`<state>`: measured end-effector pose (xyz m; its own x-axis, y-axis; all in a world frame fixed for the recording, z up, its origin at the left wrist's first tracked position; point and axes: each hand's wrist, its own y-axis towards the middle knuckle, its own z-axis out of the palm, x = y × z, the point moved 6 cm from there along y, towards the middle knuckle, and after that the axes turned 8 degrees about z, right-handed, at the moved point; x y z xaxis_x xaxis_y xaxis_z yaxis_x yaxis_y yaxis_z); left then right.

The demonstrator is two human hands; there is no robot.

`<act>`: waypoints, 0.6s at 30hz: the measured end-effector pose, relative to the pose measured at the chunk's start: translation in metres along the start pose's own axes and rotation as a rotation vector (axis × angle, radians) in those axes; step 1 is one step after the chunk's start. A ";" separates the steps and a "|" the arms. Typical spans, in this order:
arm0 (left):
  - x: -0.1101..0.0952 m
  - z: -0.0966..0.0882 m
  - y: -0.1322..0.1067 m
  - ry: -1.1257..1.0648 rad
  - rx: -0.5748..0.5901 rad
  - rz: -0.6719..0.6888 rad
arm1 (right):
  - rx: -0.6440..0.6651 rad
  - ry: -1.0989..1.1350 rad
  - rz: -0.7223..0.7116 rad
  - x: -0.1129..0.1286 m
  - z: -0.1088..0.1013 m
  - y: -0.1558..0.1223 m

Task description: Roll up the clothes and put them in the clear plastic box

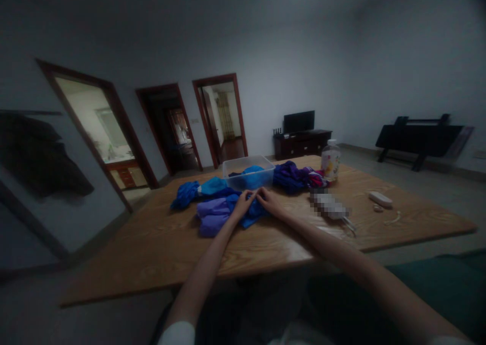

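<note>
A: The person is sitting at a wooden table [152,254] in a dim, grey-walled room. What is lying nearest?

B: Both bare forearms are stretching out over the table's near edge. The left hand [243,203] and the right hand [269,201] are meeting at the fingertips on a blue cloth [250,211], and both seem to be pinching its fabric, though the dimness is making the grip hard to judge.

A: And around that cloth?

B: A lilac cloth [210,216] is lying just to its left, touching it. To the right, a blurred white object [328,206] is resting near the right forearm, with a small white case [380,199] further right.

A: Beyond the hands?

B: A clear plastic tub [248,171] is sitting just behind them, holding more blue fabric. A purple heap of clothes [294,177] is lying beside it, then a plastic bottle [330,161] is standing upright. Far back, a television [299,121] is facing the room, and three doorways are opening on the left.
</note>
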<state>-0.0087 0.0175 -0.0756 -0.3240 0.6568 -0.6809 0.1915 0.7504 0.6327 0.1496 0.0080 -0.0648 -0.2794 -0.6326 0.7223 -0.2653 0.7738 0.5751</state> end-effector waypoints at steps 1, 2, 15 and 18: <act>0.001 0.000 0.000 0.000 0.002 0.002 | 0.001 0.002 0.001 0.001 0.000 0.000; 0.002 0.000 0.000 0.001 0.002 0.002 | 0.002 0.006 0.000 0.002 -0.001 0.000; -0.004 0.000 -0.001 -0.005 0.009 -0.017 | 0.020 -0.018 0.003 0.008 -0.001 -0.002; -0.005 0.000 -0.002 -0.009 0.016 -0.013 | 0.021 -0.033 -0.023 0.010 -0.001 -0.003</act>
<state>-0.0069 0.0127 -0.0732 -0.3184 0.6477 -0.6921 0.2018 0.7597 0.6182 0.1484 -0.0005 -0.0588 -0.3031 -0.6515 0.6955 -0.2918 0.7582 0.5831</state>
